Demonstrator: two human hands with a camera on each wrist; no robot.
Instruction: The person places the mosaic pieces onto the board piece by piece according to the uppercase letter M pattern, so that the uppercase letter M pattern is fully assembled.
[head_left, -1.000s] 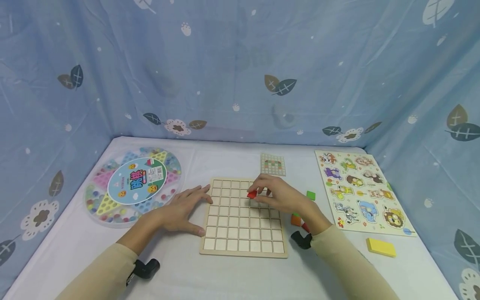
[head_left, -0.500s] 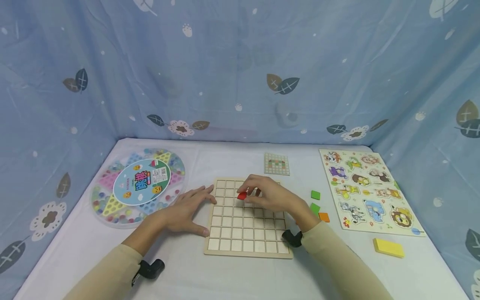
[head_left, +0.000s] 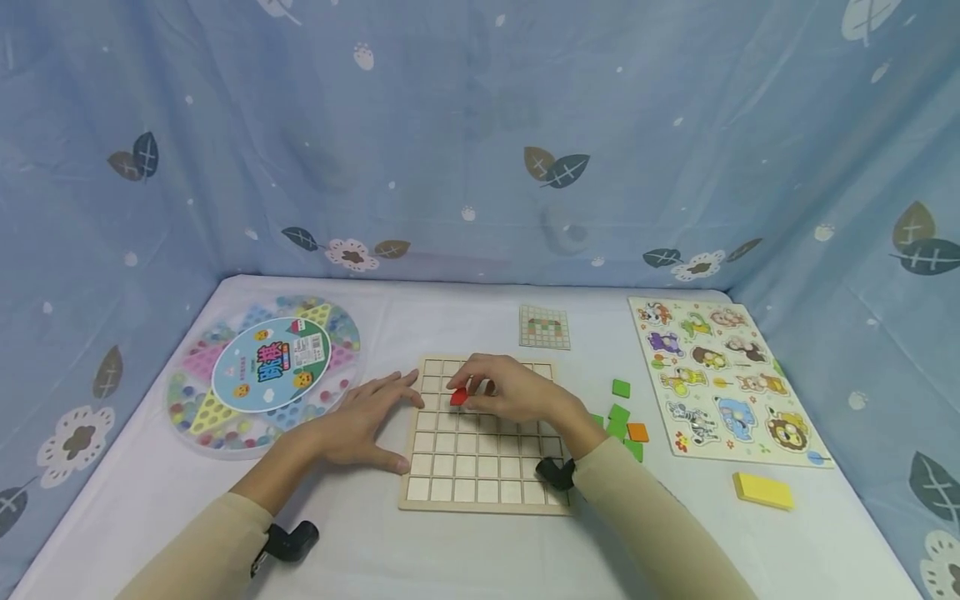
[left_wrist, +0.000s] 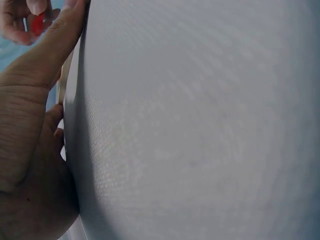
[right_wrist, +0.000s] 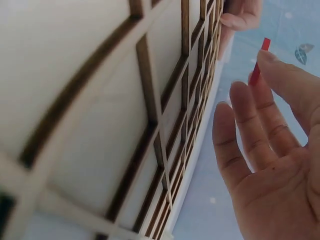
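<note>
Red tile (head_left: 458,397) is up off the grid board (head_left: 487,507), above its left columns in the far half. Over the last second we have it shifted left from around the middle columns and slightly nearer the person. We read that as the tile being carried across and not yet set down; which spot lies right under it, we can't tell. Right hand (head_left: 508,392) pinches it between thumb and fingertip, other fingers loosely bent (right wrist view shows it edge-on, tilted, apart from the board). Left hand (head_left: 367,423) stays put, fingers spread, tips at the board's left edge, holding nothing; we guess it steadies the board. With the right sleeve (head_left: 645,508) now further left, we see more green tiles (head_left: 621,387) and an orange tile (head_left: 637,432) right of the board. Beyond the board, a small pattern card (head_left: 545,327). Further out we log a round marble game (head_left: 273,392) on the left, an animal puzzle (head_left: 711,395) on the right, and a yellow block (head_left: 762,491) nearer than the puzzle.
</note>
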